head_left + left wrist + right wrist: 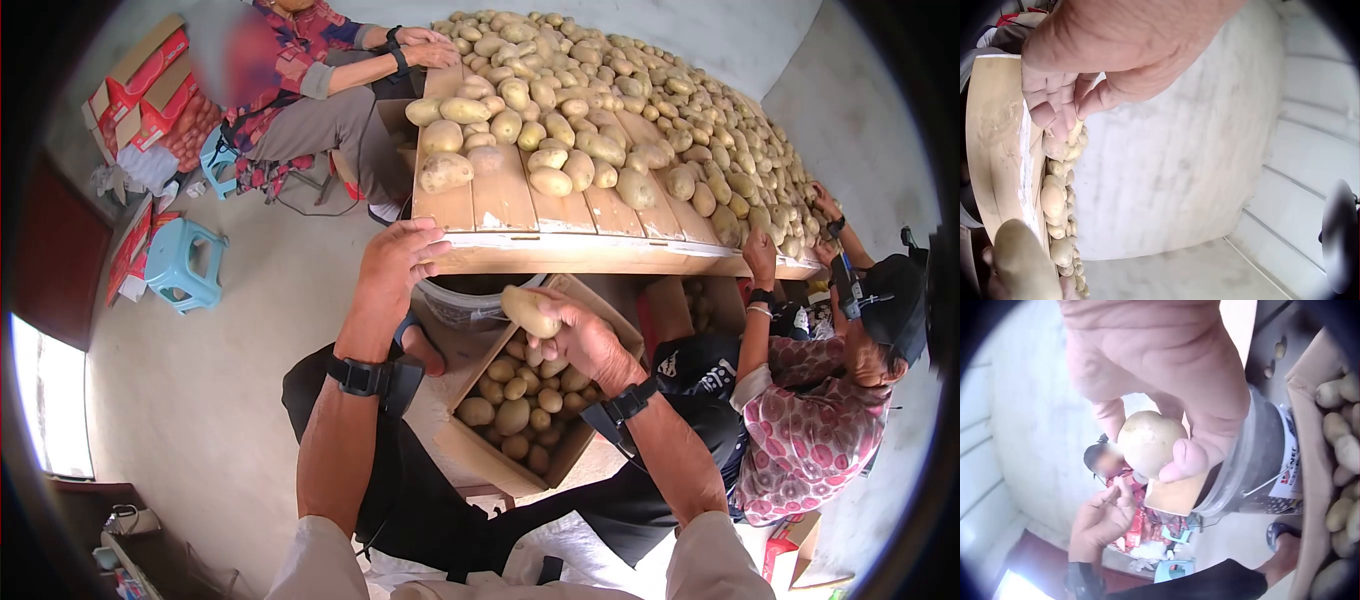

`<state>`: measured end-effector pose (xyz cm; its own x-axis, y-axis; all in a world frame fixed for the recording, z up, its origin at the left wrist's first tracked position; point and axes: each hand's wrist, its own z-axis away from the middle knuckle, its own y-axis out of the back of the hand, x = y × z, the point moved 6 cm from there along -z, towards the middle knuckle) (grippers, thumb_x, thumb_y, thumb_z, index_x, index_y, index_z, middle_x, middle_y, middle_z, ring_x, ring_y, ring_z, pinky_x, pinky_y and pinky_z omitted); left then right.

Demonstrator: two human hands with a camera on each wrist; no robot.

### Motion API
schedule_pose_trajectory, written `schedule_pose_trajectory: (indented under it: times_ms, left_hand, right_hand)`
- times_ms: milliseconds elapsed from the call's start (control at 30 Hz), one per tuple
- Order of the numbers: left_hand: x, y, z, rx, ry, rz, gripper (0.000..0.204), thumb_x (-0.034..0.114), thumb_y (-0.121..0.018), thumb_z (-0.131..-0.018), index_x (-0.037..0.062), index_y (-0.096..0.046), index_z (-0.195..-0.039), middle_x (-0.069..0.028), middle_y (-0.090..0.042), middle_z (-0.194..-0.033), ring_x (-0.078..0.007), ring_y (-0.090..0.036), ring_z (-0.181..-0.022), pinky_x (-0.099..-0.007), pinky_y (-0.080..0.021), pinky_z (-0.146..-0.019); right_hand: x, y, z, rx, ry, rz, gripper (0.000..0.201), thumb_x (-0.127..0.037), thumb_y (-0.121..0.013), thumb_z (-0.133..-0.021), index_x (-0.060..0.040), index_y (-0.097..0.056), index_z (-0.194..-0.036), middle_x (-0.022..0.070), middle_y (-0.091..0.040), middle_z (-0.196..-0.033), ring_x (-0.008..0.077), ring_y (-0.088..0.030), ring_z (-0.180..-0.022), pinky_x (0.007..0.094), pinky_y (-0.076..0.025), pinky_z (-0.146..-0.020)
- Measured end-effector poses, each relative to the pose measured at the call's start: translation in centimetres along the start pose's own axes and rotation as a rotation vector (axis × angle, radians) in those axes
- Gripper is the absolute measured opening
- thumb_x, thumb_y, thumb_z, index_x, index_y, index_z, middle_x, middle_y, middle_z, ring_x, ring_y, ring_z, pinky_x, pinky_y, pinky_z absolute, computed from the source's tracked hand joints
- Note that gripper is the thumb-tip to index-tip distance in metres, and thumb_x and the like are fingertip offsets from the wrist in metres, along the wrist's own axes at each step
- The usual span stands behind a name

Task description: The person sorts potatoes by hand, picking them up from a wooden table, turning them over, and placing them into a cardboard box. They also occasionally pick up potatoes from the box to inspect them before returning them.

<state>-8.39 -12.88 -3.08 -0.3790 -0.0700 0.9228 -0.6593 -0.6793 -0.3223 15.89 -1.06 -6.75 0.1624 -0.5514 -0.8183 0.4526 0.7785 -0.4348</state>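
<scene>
My right hand grips a large pale potato, thumb on one side and fingers round the other. It holds the potato over a cardboard box with many potatoes inside. In the right wrist view one rounded end of the potato shows between the fingers. Raised by the front edge of the wooden table, my left hand has loosely bent fingers and nothing in them. The left wrist view has that hand overlapping the table edge and the potatoes behind it.
A big potato heap covers the table's back and right. Under the front edge stands a bucket, beside the box. One person sits at the far left, another at the right. Blue stools stand on the left floor.
</scene>
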Motion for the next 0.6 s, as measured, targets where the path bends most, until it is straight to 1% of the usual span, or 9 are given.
schedule_pose_trajectory:
  times_ms: [100, 167, 200, 233, 300, 333, 367, 467, 600]
  left_hand:
    - [0.2, -0.5, 0.5, -0.016, 0.024, 0.008, 0.029, 0.016, -0.066, -0.098, 0.0012, -0.061, -0.123, -0.0101, -0.071, -0.114, -0.0227, -0.071, -0.106, -0.0324, -0.052, -0.081]
    - [0.1, -0.8, 0.6, -0.058, 0.011, 0.009, 0.031, 0.017, -0.065, -0.099, 0.0009, -0.061, -0.125, -0.0097, -0.071, -0.117, -0.0235, -0.070, -0.110, -0.0341, -0.051, -0.083]
    - [0.0, -0.9, 0.4, -0.060, 0.008, 0.012, 0.031, 0.017, -0.065, -0.099, 0.0009, -0.061, -0.125, -0.0097, -0.071, -0.117, -0.0235, -0.070, -0.110, -0.0341, -0.051, -0.083]
    - [-0.1, -0.9, 0.2, -0.064, -0.004, -0.003, 0.033, 0.019, -0.065, -0.099, 0.0005, -0.061, -0.126, -0.0104, -0.070, -0.120, -0.0235, -0.069, -0.113, -0.0347, -0.050, -0.086]
    - [0.1, -0.9, 0.0, -0.066, -0.020, -0.018, 0.035, 0.020, -0.065, -0.099, 0.0000, -0.061, -0.128, -0.0110, -0.069, -0.123, -0.0235, -0.068, -0.115, -0.0352, -0.050, -0.088]
    - [0.4, -0.9, 0.0, -0.056, -0.054, -0.068, 0.038, 0.021, -0.065, -0.099, 0.0001, -0.061, -0.130, -0.0112, -0.068, -0.126, -0.0231, -0.067, -0.118, -0.0352, -0.050, -0.089]
    - [0.6, -0.8, -0.1, -0.047, -0.087, -0.118, 0.040, 0.022, -0.065, -0.099, 0.0002, -0.061, -0.132, -0.0115, -0.067, -0.129, -0.0227, -0.065, -0.121, -0.0353, -0.049, -0.091]
    - [0.9, -1.0, -0.6, -0.015, -0.090, -0.233, 0.043, 0.023, -0.066, -0.098, 0.0043, -0.061, -0.137, -0.0094, -0.066, -0.130, -0.0199, -0.063, -0.120, -0.0363, -0.049, -0.096]
    - [0.3, -1.2, -1.5, 0.029, -0.085, -0.242, 0.045, 0.021, -0.067, -0.095, 0.0042, -0.062, -0.137, -0.0079, -0.066, -0.128, -0.0180, -0.062, -0.116, -0.0359, -0.049, -0.096]
  right_hand:
    - [-3.0, -2.1, -1.3, 0.012, 0.065, -0.040, 0.054, -0.033, -0.062, -0.101, -0.0024, -0.049, -0.144, 0.0057, -0.062, -0.112, 0.0166, -0.062, -0.087, 0.0278, -0.045, -0.062]
    - [-5.4, -3.2, -2.6, 0.107, 0.198, -0.057, 0.052, -0.033, -0.061, -0.102, -0.0028, -0.049, -0.143, 0.0060, -0.061, -0.115, 0.0188, -0.062, -0.092, 0.0290, -0.046, -0.064]
    - [-6.3, -3.5, -3.5, 0.117, 0.239, -0.061, 0.056, -0.034, -0.063, -0.102, -0.0010, -0.046, -0.143, 0.0083, -0.058, -0.123, 0.0244, -0.064, -0.104, 0.0336, -0.052, -0.072]
    - [-6.7, -4.1, -4.5, 0.117, 0.241, -0.058, 0.056, -0.034, -0.063, -0.102, -0.0010, -0.046, -0.143, 0.0083, -0.058, -0.123, 0.0244, -0.064, -0.104, 0.0336, -0.052, -0.072]
    - [-7.7, -5.3, -6.5, 0.135, 0.367, -0.067, 0.049, -0.034, -0.058, -0.106, -0.0033, -0.047, -0.142, 0.0094, -0.057, -0.127, 0.0278, -0.062, -0.117, 0.0366, -0.057, -0.083]
    - [-7.4, -5.4, -7.4, 0.137, 0.341, -0.074, 0.049, -0.029, -0.061, -0.105, -0.0013, -0.046, -0.142, 0.0107, -0.056, -0.132, 0.0312, -0.060, -0.124, 0.0405, -0.056, -0.093]
    - [-6.9, -5.4, -8.3, 0.167, 0.286, -0.083, 0.059, -0.027, -0.062, -0.104, 0.0030, -0.038, -0.149, 0.0123, -0.054, -0.136, 0.0326, -0.058, -0.126, 0.0432, -0.056, -0.095]
    - [-6.5, -5.3, -8.9, 0.220, 0.288, -0.048, 0.073, -0.025, -0.062, -0.103, 0.0085, -0.024, -0.157, 0.0136, -0.053, -0.138, 0.0311, -0.054, -0.131, 0.0458, -0.055, -0.095]
    - [-6.6, -4.6, -8.4, 0.186, 0.278, -0.032, 0.070, -0.024, -0.061, -0.104, 0.0087, -0.027, -0.156, 0.0137, -0.052, -0.141, 0.0301, -0.055, -0.131, 0.0444, -0.055, -0.094]
